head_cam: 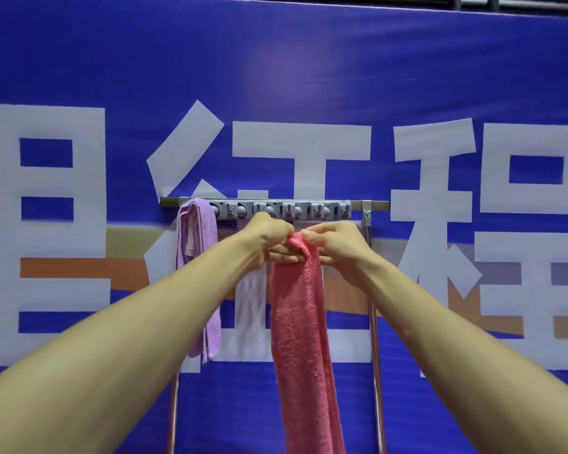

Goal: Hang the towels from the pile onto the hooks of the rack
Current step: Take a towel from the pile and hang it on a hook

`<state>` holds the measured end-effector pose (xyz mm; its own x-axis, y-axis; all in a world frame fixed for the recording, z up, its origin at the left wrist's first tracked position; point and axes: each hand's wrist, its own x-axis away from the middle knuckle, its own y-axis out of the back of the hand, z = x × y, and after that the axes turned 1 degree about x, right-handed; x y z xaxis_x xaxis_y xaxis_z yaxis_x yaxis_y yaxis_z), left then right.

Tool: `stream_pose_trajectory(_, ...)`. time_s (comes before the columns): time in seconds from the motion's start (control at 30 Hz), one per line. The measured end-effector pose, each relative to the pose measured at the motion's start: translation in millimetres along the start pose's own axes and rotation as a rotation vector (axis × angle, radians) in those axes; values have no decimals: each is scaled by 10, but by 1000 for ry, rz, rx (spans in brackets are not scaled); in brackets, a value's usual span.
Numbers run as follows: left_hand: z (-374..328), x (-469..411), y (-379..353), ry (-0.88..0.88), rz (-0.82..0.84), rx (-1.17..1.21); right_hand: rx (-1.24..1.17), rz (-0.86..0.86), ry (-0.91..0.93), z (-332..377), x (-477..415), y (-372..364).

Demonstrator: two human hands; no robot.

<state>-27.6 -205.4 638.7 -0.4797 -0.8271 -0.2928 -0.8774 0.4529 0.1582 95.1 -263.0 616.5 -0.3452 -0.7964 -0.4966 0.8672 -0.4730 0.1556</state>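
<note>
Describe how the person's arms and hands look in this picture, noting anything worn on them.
The left hand and right hand are ungloved. Both forearms are bare down to the frame's lower edge, with no sleeve, watch, bracelet or wristband showing. No ring or marking is visible on the parts that can be seen.

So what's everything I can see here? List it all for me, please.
lilac towel: one, pale purple, hanging from the rack's left end.
pink towel: one, pink, hanging from both hands, just below the hooks.
hook strip: one, grey, along the rack's top bar.
rack: one, silver metal, before the banner.
banner: one, blue with big white characters, behind everything.
left hand: one, bare, pinching the pink towel's top.
right hand: one, bare, pinching the same top.
</note>
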Motion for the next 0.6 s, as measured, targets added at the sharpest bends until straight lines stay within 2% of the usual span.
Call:
stream_pose_trajectory(0.13, -25, -2, 14, 13, 8, 7, 117, 50, 69, 16, 23, 46)
stream_pose_trajectory(0.27, -60, 16, 45, 47, 36, -58, 196, 182, 145, 18, 70, 97)
stream_pose_trajectory(0.47, -44, 23, 89, -18, 60, -132, 320, 53, 216, -47, -12, 83)
stream_pose_trajectory(0.53, -21, 36, 113, -114, 48, -259, 354, 11, 228, -62, -40, 79)
stream_pose_trajectory(0.6, 30, 29, 174, -256, -68, -469, 345, -39, 207, -64, -70, 73)
